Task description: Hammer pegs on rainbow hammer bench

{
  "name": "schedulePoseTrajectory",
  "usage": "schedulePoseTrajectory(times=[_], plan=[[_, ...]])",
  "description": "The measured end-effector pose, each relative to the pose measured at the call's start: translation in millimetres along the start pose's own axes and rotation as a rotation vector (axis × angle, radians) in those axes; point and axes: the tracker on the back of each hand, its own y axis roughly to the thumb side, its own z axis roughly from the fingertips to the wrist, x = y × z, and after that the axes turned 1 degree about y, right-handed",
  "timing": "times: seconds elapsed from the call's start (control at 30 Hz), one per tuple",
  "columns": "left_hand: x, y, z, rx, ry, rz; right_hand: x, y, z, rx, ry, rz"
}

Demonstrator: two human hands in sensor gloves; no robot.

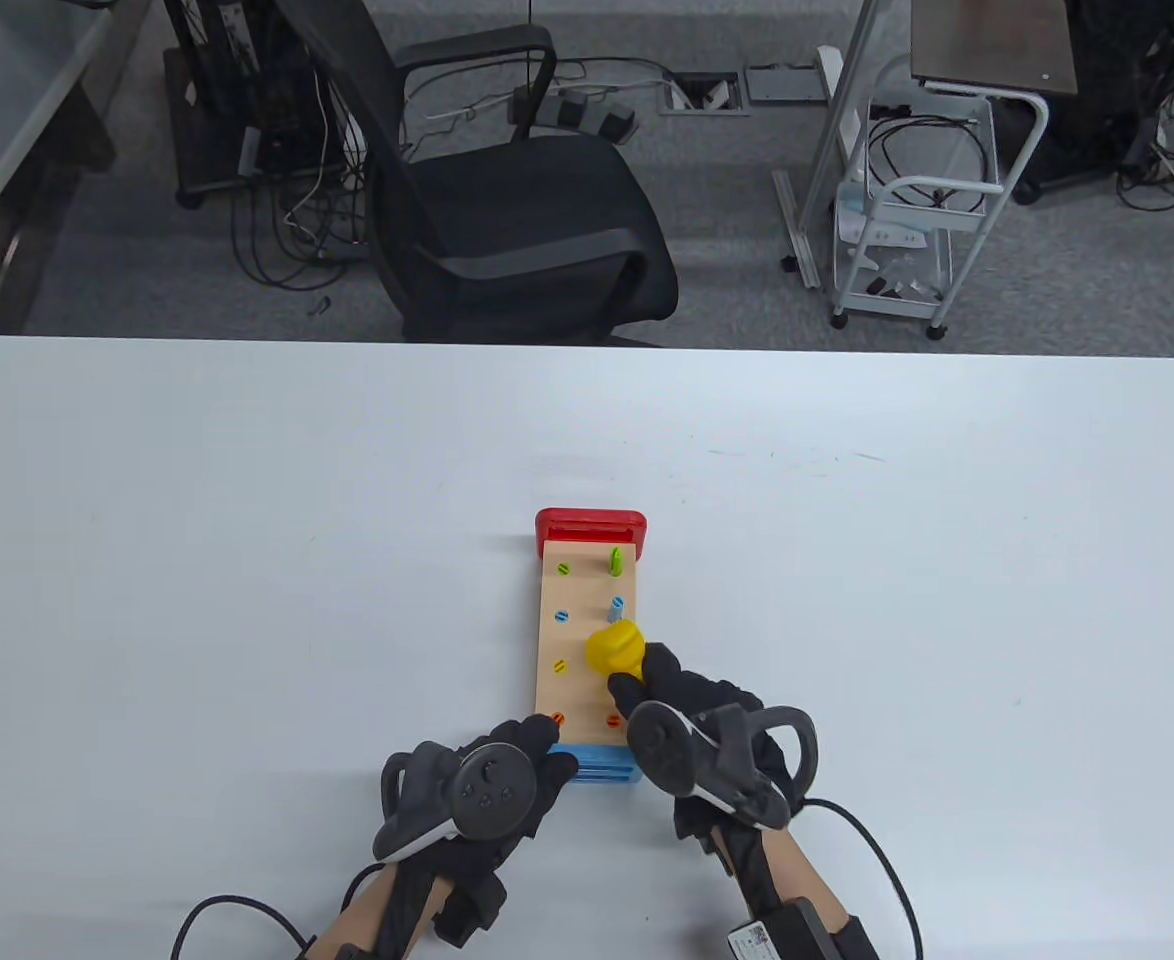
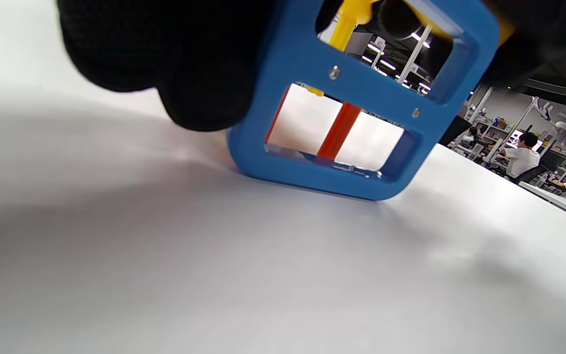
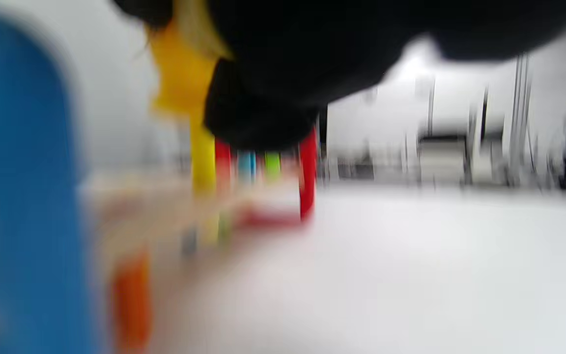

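The wooden hammer bench (image 1: 577, 650) lies lengthwise on the white table, with a red end far and a blue end (image 1: 602, 765) near. My left hand (image 1: 512, 765) grips the blue end at its near-left corner; in the left wrist view my fingers (image 2: 189, 64) press on the blue frame (image 2: 361, 93). My right hand (image 1: 662, 690) holds the yellow hammer (image 1: 615, 647), whose head sits over the right row of pegs. A green peg (image 1: 616, 560) and a blue peg (image 1: 616, 606) stand raised; the left-row pegs are flush. The right wrist view is blurred by motion.
The white table (image 1: 247, 550) spreads wide around the bench. Beyond its far edge stand a black office chair (image 1: 517, 200) and a white cart (image 1: 907, 230). Cables run from both wrists off the bottom edge.
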Motion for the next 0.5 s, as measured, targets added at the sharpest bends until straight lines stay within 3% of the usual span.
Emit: schedulePoseTrajectory(times=[0.03, 0.07, 0.13, 0.17, 0.23, 0.27, 0.3, 0.33, 0.37, 0.4, 0.43, 0.47, 0.5], plan=[[0.1, 0.0, -0.2, 0.000, -0.004, 0.000, 7.2, 0.4, -3.6, -0.048, 0.149, 0.071], [0.0, 0.0, -0.3, 0.000, -0.005, 0.002, 16.7, 2.2, -1.4, -0.060, 0.165, 0.073], [0.1, -0.1, -0.4, 0.000, -0.005, 0.003, 27.0, 2.7, 1.9, -0.043, -0.118, 0.022], [0.1, 0.0, -0.3, 0.000, -0.004, 0.000, 23.3, 2.5, 2.2, -0.039, -0.154, -0.025], [0.0, 0.0, -0.4, 0.000, -0.004, 0.001, -10.3, 3.1, -0.2, -0.067, 0.143, 0.050], [0.4, 0.2, -0.4, -0.002, -0.006, 0.000, -11.3, 5.7, 14.8, -0.146, 0.266, 0.148], [0.4, 0.1, -0.2, 0.001, -0.001, 0.000, -8.4, 3.4, 2.9, -0.066, 0.075, 0.083], [0.2, 0.1, -0.2, -0.001, 0.000, -0.002, 0.0, 7.8, -7.0, -0.002, 0.105, 0.075], [0.1, 0.0, -0.6, -0.001, -0.005, -0.001, 12.3, 9.3, -2.8, -0.071, 0.235, 0.152], [0.1, -0.1, -0.5, -0.001, -0.005, 0.001, 16.0, 10.0, -2.5, -0.049, 0.202, 0.133], [0.1, -0.2, -0.4, -0.001, -0.004, 0.002, 23.3, 11.0, 0.9, -0.031, -0.092, 0.090], [0.1, 0.0, -0.4, -0.001, -0.003, 0.001, 24.7, 10.4, 1.1, -0.010, -0.209, 0.036], [0.0, 0.0, -0.4, -0.001, -0.003, -0.001, 20.0, 8.7, 0.1, -0.026, -0.158, 0.023]])
